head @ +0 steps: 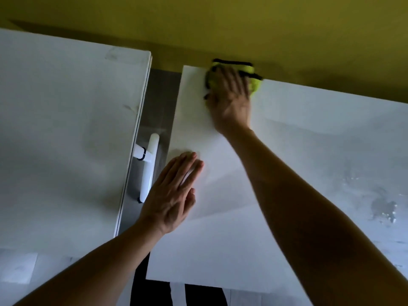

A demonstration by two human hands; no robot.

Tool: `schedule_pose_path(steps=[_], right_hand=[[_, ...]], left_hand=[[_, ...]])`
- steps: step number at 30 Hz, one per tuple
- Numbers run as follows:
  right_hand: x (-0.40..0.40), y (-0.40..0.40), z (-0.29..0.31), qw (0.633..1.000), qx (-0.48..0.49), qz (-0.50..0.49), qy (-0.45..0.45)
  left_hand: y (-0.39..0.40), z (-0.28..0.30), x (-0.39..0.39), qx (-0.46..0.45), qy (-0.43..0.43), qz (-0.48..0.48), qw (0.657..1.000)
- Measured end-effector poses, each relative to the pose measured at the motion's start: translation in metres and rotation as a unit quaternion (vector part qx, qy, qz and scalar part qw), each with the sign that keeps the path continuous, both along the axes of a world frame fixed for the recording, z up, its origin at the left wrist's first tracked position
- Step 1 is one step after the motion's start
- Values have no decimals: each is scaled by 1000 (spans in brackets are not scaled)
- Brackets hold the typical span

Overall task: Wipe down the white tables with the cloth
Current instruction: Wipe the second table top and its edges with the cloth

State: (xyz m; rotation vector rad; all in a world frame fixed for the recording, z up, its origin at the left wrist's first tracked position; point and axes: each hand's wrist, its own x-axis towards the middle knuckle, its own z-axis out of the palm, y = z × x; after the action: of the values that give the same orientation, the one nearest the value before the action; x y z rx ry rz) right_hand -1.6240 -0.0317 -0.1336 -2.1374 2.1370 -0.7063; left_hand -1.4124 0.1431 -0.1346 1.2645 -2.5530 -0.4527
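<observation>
A yellow-green cloth [255, 83] with a black border lies bunched at the far left corner of the white table [309, 151] in front of me. My right hand [230, 100] presses flat on the cloth, fingers spread and covering most of it. Nearer to me, my left hand [173, 192] rests flat on the same table close to its left edge, fingers straight and together. A second white table [66, 129] stands to the left, apart from the first.
A narrow gap with grey floor [159, 100] separates the two tables. A white handle [148, 166] sticks out from the left table's side into the gap. A yellow-green wall [220, 25] runs behind both tables. Marks and smears [384, 206] show at the right table's right side.
</observation>
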Motion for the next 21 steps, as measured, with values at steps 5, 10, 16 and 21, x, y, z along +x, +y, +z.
schedule_pose_path(steps=[5,10,16,21], right_hand=[[-153,53,1,982,40,-184,7],[-168,75,8,960,59,-273,-22],[7,98,3,999,-12,-26,-23],[45,129,5,997,33,74,21]], left_hand=[[0,-1,-2,-13,3,-4,1000],[1,-2,-4,-19,26,-4,999],[6,-4,-2,-10,-5,66,998],[12,-7,2,-10,-12,122,992]])
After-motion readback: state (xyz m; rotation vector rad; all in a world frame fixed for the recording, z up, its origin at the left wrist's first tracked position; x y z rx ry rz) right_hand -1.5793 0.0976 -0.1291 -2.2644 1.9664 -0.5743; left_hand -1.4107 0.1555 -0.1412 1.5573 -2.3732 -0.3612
